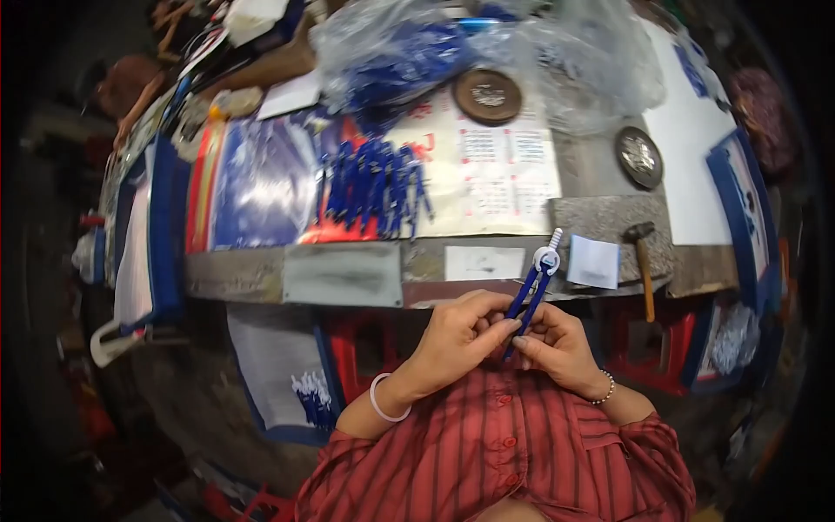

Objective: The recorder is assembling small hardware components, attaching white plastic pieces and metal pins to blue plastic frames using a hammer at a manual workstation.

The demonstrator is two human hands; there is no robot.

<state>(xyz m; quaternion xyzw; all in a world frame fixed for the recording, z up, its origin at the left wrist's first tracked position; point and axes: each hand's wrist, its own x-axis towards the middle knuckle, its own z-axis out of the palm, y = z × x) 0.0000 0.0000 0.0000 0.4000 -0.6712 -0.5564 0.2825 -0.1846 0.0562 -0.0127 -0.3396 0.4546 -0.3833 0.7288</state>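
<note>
In front of my chest, both hands grip a blue drawing compass (536,283) with a white ribbed handle and round white head. It points up and away, its two legs slightly apart. My left hand (459,337) pinches the lower part of one leg between thumb and fingers. My right hand (561,346) is closed round the other leg, close beside the left. The leg tips are partly covered by my fingers. Beyond them, a pile of slim blue parts (370,187) lies on printed sheets. Several blue-and-white compasses (313,398) rest in a blue-rimmed tray (283,370) at lower left.
A hammer (644,270) lies at the right on a stone slab (600,213), beside a small pale card (593,262). Two round dishes (487,96) (639,157) hold small metal pieces. Clear plastic bags (583,61) cover the back. Blue trays (165,235) stand at both sides.
</note>
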